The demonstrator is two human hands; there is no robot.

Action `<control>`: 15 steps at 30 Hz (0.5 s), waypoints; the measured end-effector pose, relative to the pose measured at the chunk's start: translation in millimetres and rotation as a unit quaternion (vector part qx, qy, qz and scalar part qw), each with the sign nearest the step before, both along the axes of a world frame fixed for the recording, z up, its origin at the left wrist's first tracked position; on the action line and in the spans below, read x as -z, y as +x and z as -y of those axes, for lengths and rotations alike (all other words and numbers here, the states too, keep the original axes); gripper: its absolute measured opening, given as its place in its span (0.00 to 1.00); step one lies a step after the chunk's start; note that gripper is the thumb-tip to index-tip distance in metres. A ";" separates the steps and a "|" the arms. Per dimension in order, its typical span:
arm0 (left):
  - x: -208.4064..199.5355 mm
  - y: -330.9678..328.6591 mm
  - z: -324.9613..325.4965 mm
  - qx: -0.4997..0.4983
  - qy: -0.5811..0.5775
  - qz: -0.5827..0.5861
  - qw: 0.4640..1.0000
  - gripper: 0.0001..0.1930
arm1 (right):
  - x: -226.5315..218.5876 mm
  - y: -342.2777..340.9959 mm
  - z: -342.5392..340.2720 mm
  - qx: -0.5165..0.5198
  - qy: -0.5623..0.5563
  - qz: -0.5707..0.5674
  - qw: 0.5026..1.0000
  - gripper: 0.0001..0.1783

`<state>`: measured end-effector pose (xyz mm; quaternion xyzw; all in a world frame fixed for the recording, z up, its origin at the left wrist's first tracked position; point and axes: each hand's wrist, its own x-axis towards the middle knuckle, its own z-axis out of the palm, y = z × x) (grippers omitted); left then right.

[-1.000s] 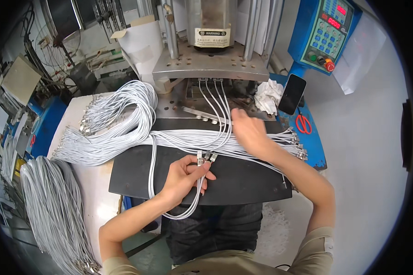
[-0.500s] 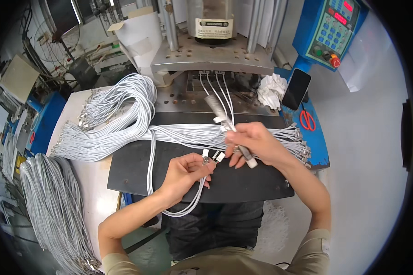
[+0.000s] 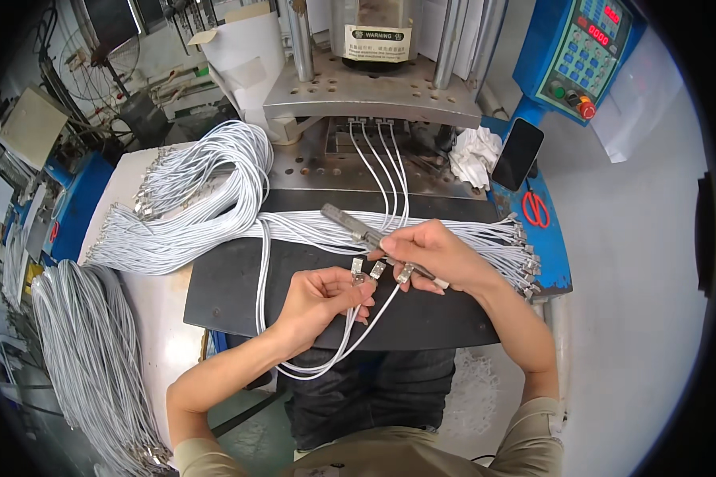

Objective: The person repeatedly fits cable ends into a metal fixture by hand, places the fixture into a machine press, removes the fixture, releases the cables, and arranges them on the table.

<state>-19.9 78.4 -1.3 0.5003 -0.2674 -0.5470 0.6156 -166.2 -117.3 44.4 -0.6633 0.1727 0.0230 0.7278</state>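
Observation:
My left hand [image 3: 322, 306] is closed, pinching white cables [image 3: 344, 338] just below their square metal connectors [image 3: 378, 270]. The cables loop down past the near edge of the black board [image 3: 227, 290]. Close to its right, my right hand [image 3: 445, 258] grips a slim grey tool [image 3: 346, 221], whose exact kind I cannot make out; it lies slantwise across the fingers. Under those fingertips is another metal connector [image 3: 406, 273], with its own cable running back toward the left hand. Behind both hands, a thick bundle of white cables [image 3: 306, 229] lies across the board.
Ahead stands a press [image 3: 370, 99], with several cables leading from its tooling. A phone [image 3: 519, 155], red-handled scissors [image 3: 536, 208] and crumpled white paper [image 3: 475, 157] lie at right, below a blue control panel [image 3: 585, 60]. A grey cable bundle [image 3: 87, 350] hangs over the left edge.
The tool in my right hand has tilted leftward and lower. One cable's connector now sits apart at the right fingertips. My left hand has stayed nearly in place.

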 end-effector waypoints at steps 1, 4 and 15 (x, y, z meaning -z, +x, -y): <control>-0.5 0.3 0.2 0.007 0.005 0.003 1.000 0.08 | -0.1 -0.5 0.0 -0.011 -0.018 -0.013 1.000 0.21; -3.3 -0.3 0.9 0.024 0.014 0.026 0.999 0.07 | 3.9 0.8 -2.2 -0.030 -0.038 -0.022 0.999 0.22; -1.9 -1.8 1.2 0.042 0.032 0.074 0.996 0.15 | -9.3 -6.7 -1.0 -0.024 -0.114 -0.032 0.993 0.25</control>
